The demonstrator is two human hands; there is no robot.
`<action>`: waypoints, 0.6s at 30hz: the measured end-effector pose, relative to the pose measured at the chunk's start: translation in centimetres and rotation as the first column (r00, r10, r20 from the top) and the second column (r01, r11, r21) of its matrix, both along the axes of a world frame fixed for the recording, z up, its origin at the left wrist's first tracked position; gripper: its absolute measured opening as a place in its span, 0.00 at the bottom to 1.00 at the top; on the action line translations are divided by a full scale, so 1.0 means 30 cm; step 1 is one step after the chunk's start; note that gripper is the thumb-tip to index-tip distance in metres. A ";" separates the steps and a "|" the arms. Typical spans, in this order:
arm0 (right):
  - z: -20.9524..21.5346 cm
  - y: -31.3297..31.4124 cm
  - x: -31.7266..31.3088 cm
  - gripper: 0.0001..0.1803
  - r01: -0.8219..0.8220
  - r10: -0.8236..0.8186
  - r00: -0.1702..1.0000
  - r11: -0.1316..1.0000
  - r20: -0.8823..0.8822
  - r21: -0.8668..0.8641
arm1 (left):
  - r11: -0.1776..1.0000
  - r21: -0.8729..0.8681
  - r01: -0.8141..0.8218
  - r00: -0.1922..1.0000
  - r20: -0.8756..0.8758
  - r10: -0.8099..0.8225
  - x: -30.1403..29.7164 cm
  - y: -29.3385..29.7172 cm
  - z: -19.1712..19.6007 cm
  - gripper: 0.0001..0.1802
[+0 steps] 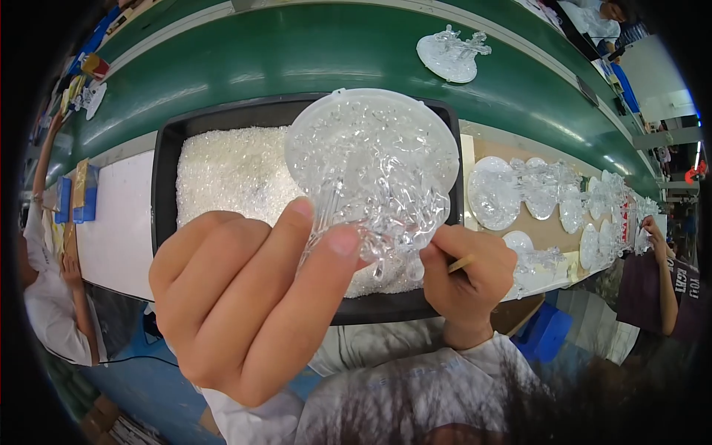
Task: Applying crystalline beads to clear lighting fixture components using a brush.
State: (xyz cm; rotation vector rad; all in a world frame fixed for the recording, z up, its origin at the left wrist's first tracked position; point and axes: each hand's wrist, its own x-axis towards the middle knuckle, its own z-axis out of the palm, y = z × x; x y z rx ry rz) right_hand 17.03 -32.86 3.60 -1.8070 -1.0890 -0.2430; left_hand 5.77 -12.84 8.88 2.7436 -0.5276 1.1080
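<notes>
In front of me a clear ornament with a round, frosted base point(371, 133) is held tilted, its disc facing up and away. Clear granules stick to the disc, and glassy branching shapes hang below it. My left hand point(248, 304) pinches these clear shapes between thumb and fingers. At the ornament's lower right, my right hand point(471, 274) is closed around a thin wooden stick point(461, 263); the stick's working end is hidden. Beneath both hands lies a black tray point(167, 193) filled with clear granules point(230, 174).
A green conveyor belt point(222, 67) crosses behind the tray, carrying another clear ornament point(449, 59). Several similar ornaments point(493, 193) lie on cardboard at right. Blue bins point(85, 193) stand at left. Co-workers sit at left point(55, 289) and right point(660, 289).
</notes>
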 end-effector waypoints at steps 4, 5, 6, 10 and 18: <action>-0.005 0.017 -0.008 0.09 -0.113 0.110 0.993 0.991 -0.041 -0.078 | 0.999 -0.010 -0.036 0.999 0.007 0.036 -0.008 0.006 -0.008 0.33; -0.006 0.019 -0.007 0.09 -0.142 0.138 0.989 0.985 -0.049 -0.103 | 0.999 -0.012 -0.036 0.999 0.006 0.036 -0.006 0.008 -0.008 0.33; -0.007 0.020 -0.007 0.09 -0.143 0.138 0.989 0.984 -0.050 -0.104 | 0.999 -0.034 -0.040 0.999 0.001 0.040 -0.005 0.008 -0.008 0.33; -0.019 -0.001 0.010 0.12 -0.059 0.058 0.997 0.998 0.052 0.021 | 0.978 -0.176 -0.116 0.990 -0.095 0.100 0.008 -0.024 0.013 0.33; -0.035 -0.017 -0.012 0.17 -0.092 0.079 0.993 0.985 0.093 0.147 | 0.967 -0.239 -0.087 0.994 -0.087 0.068 -0.021 -0.022 0.027 0.31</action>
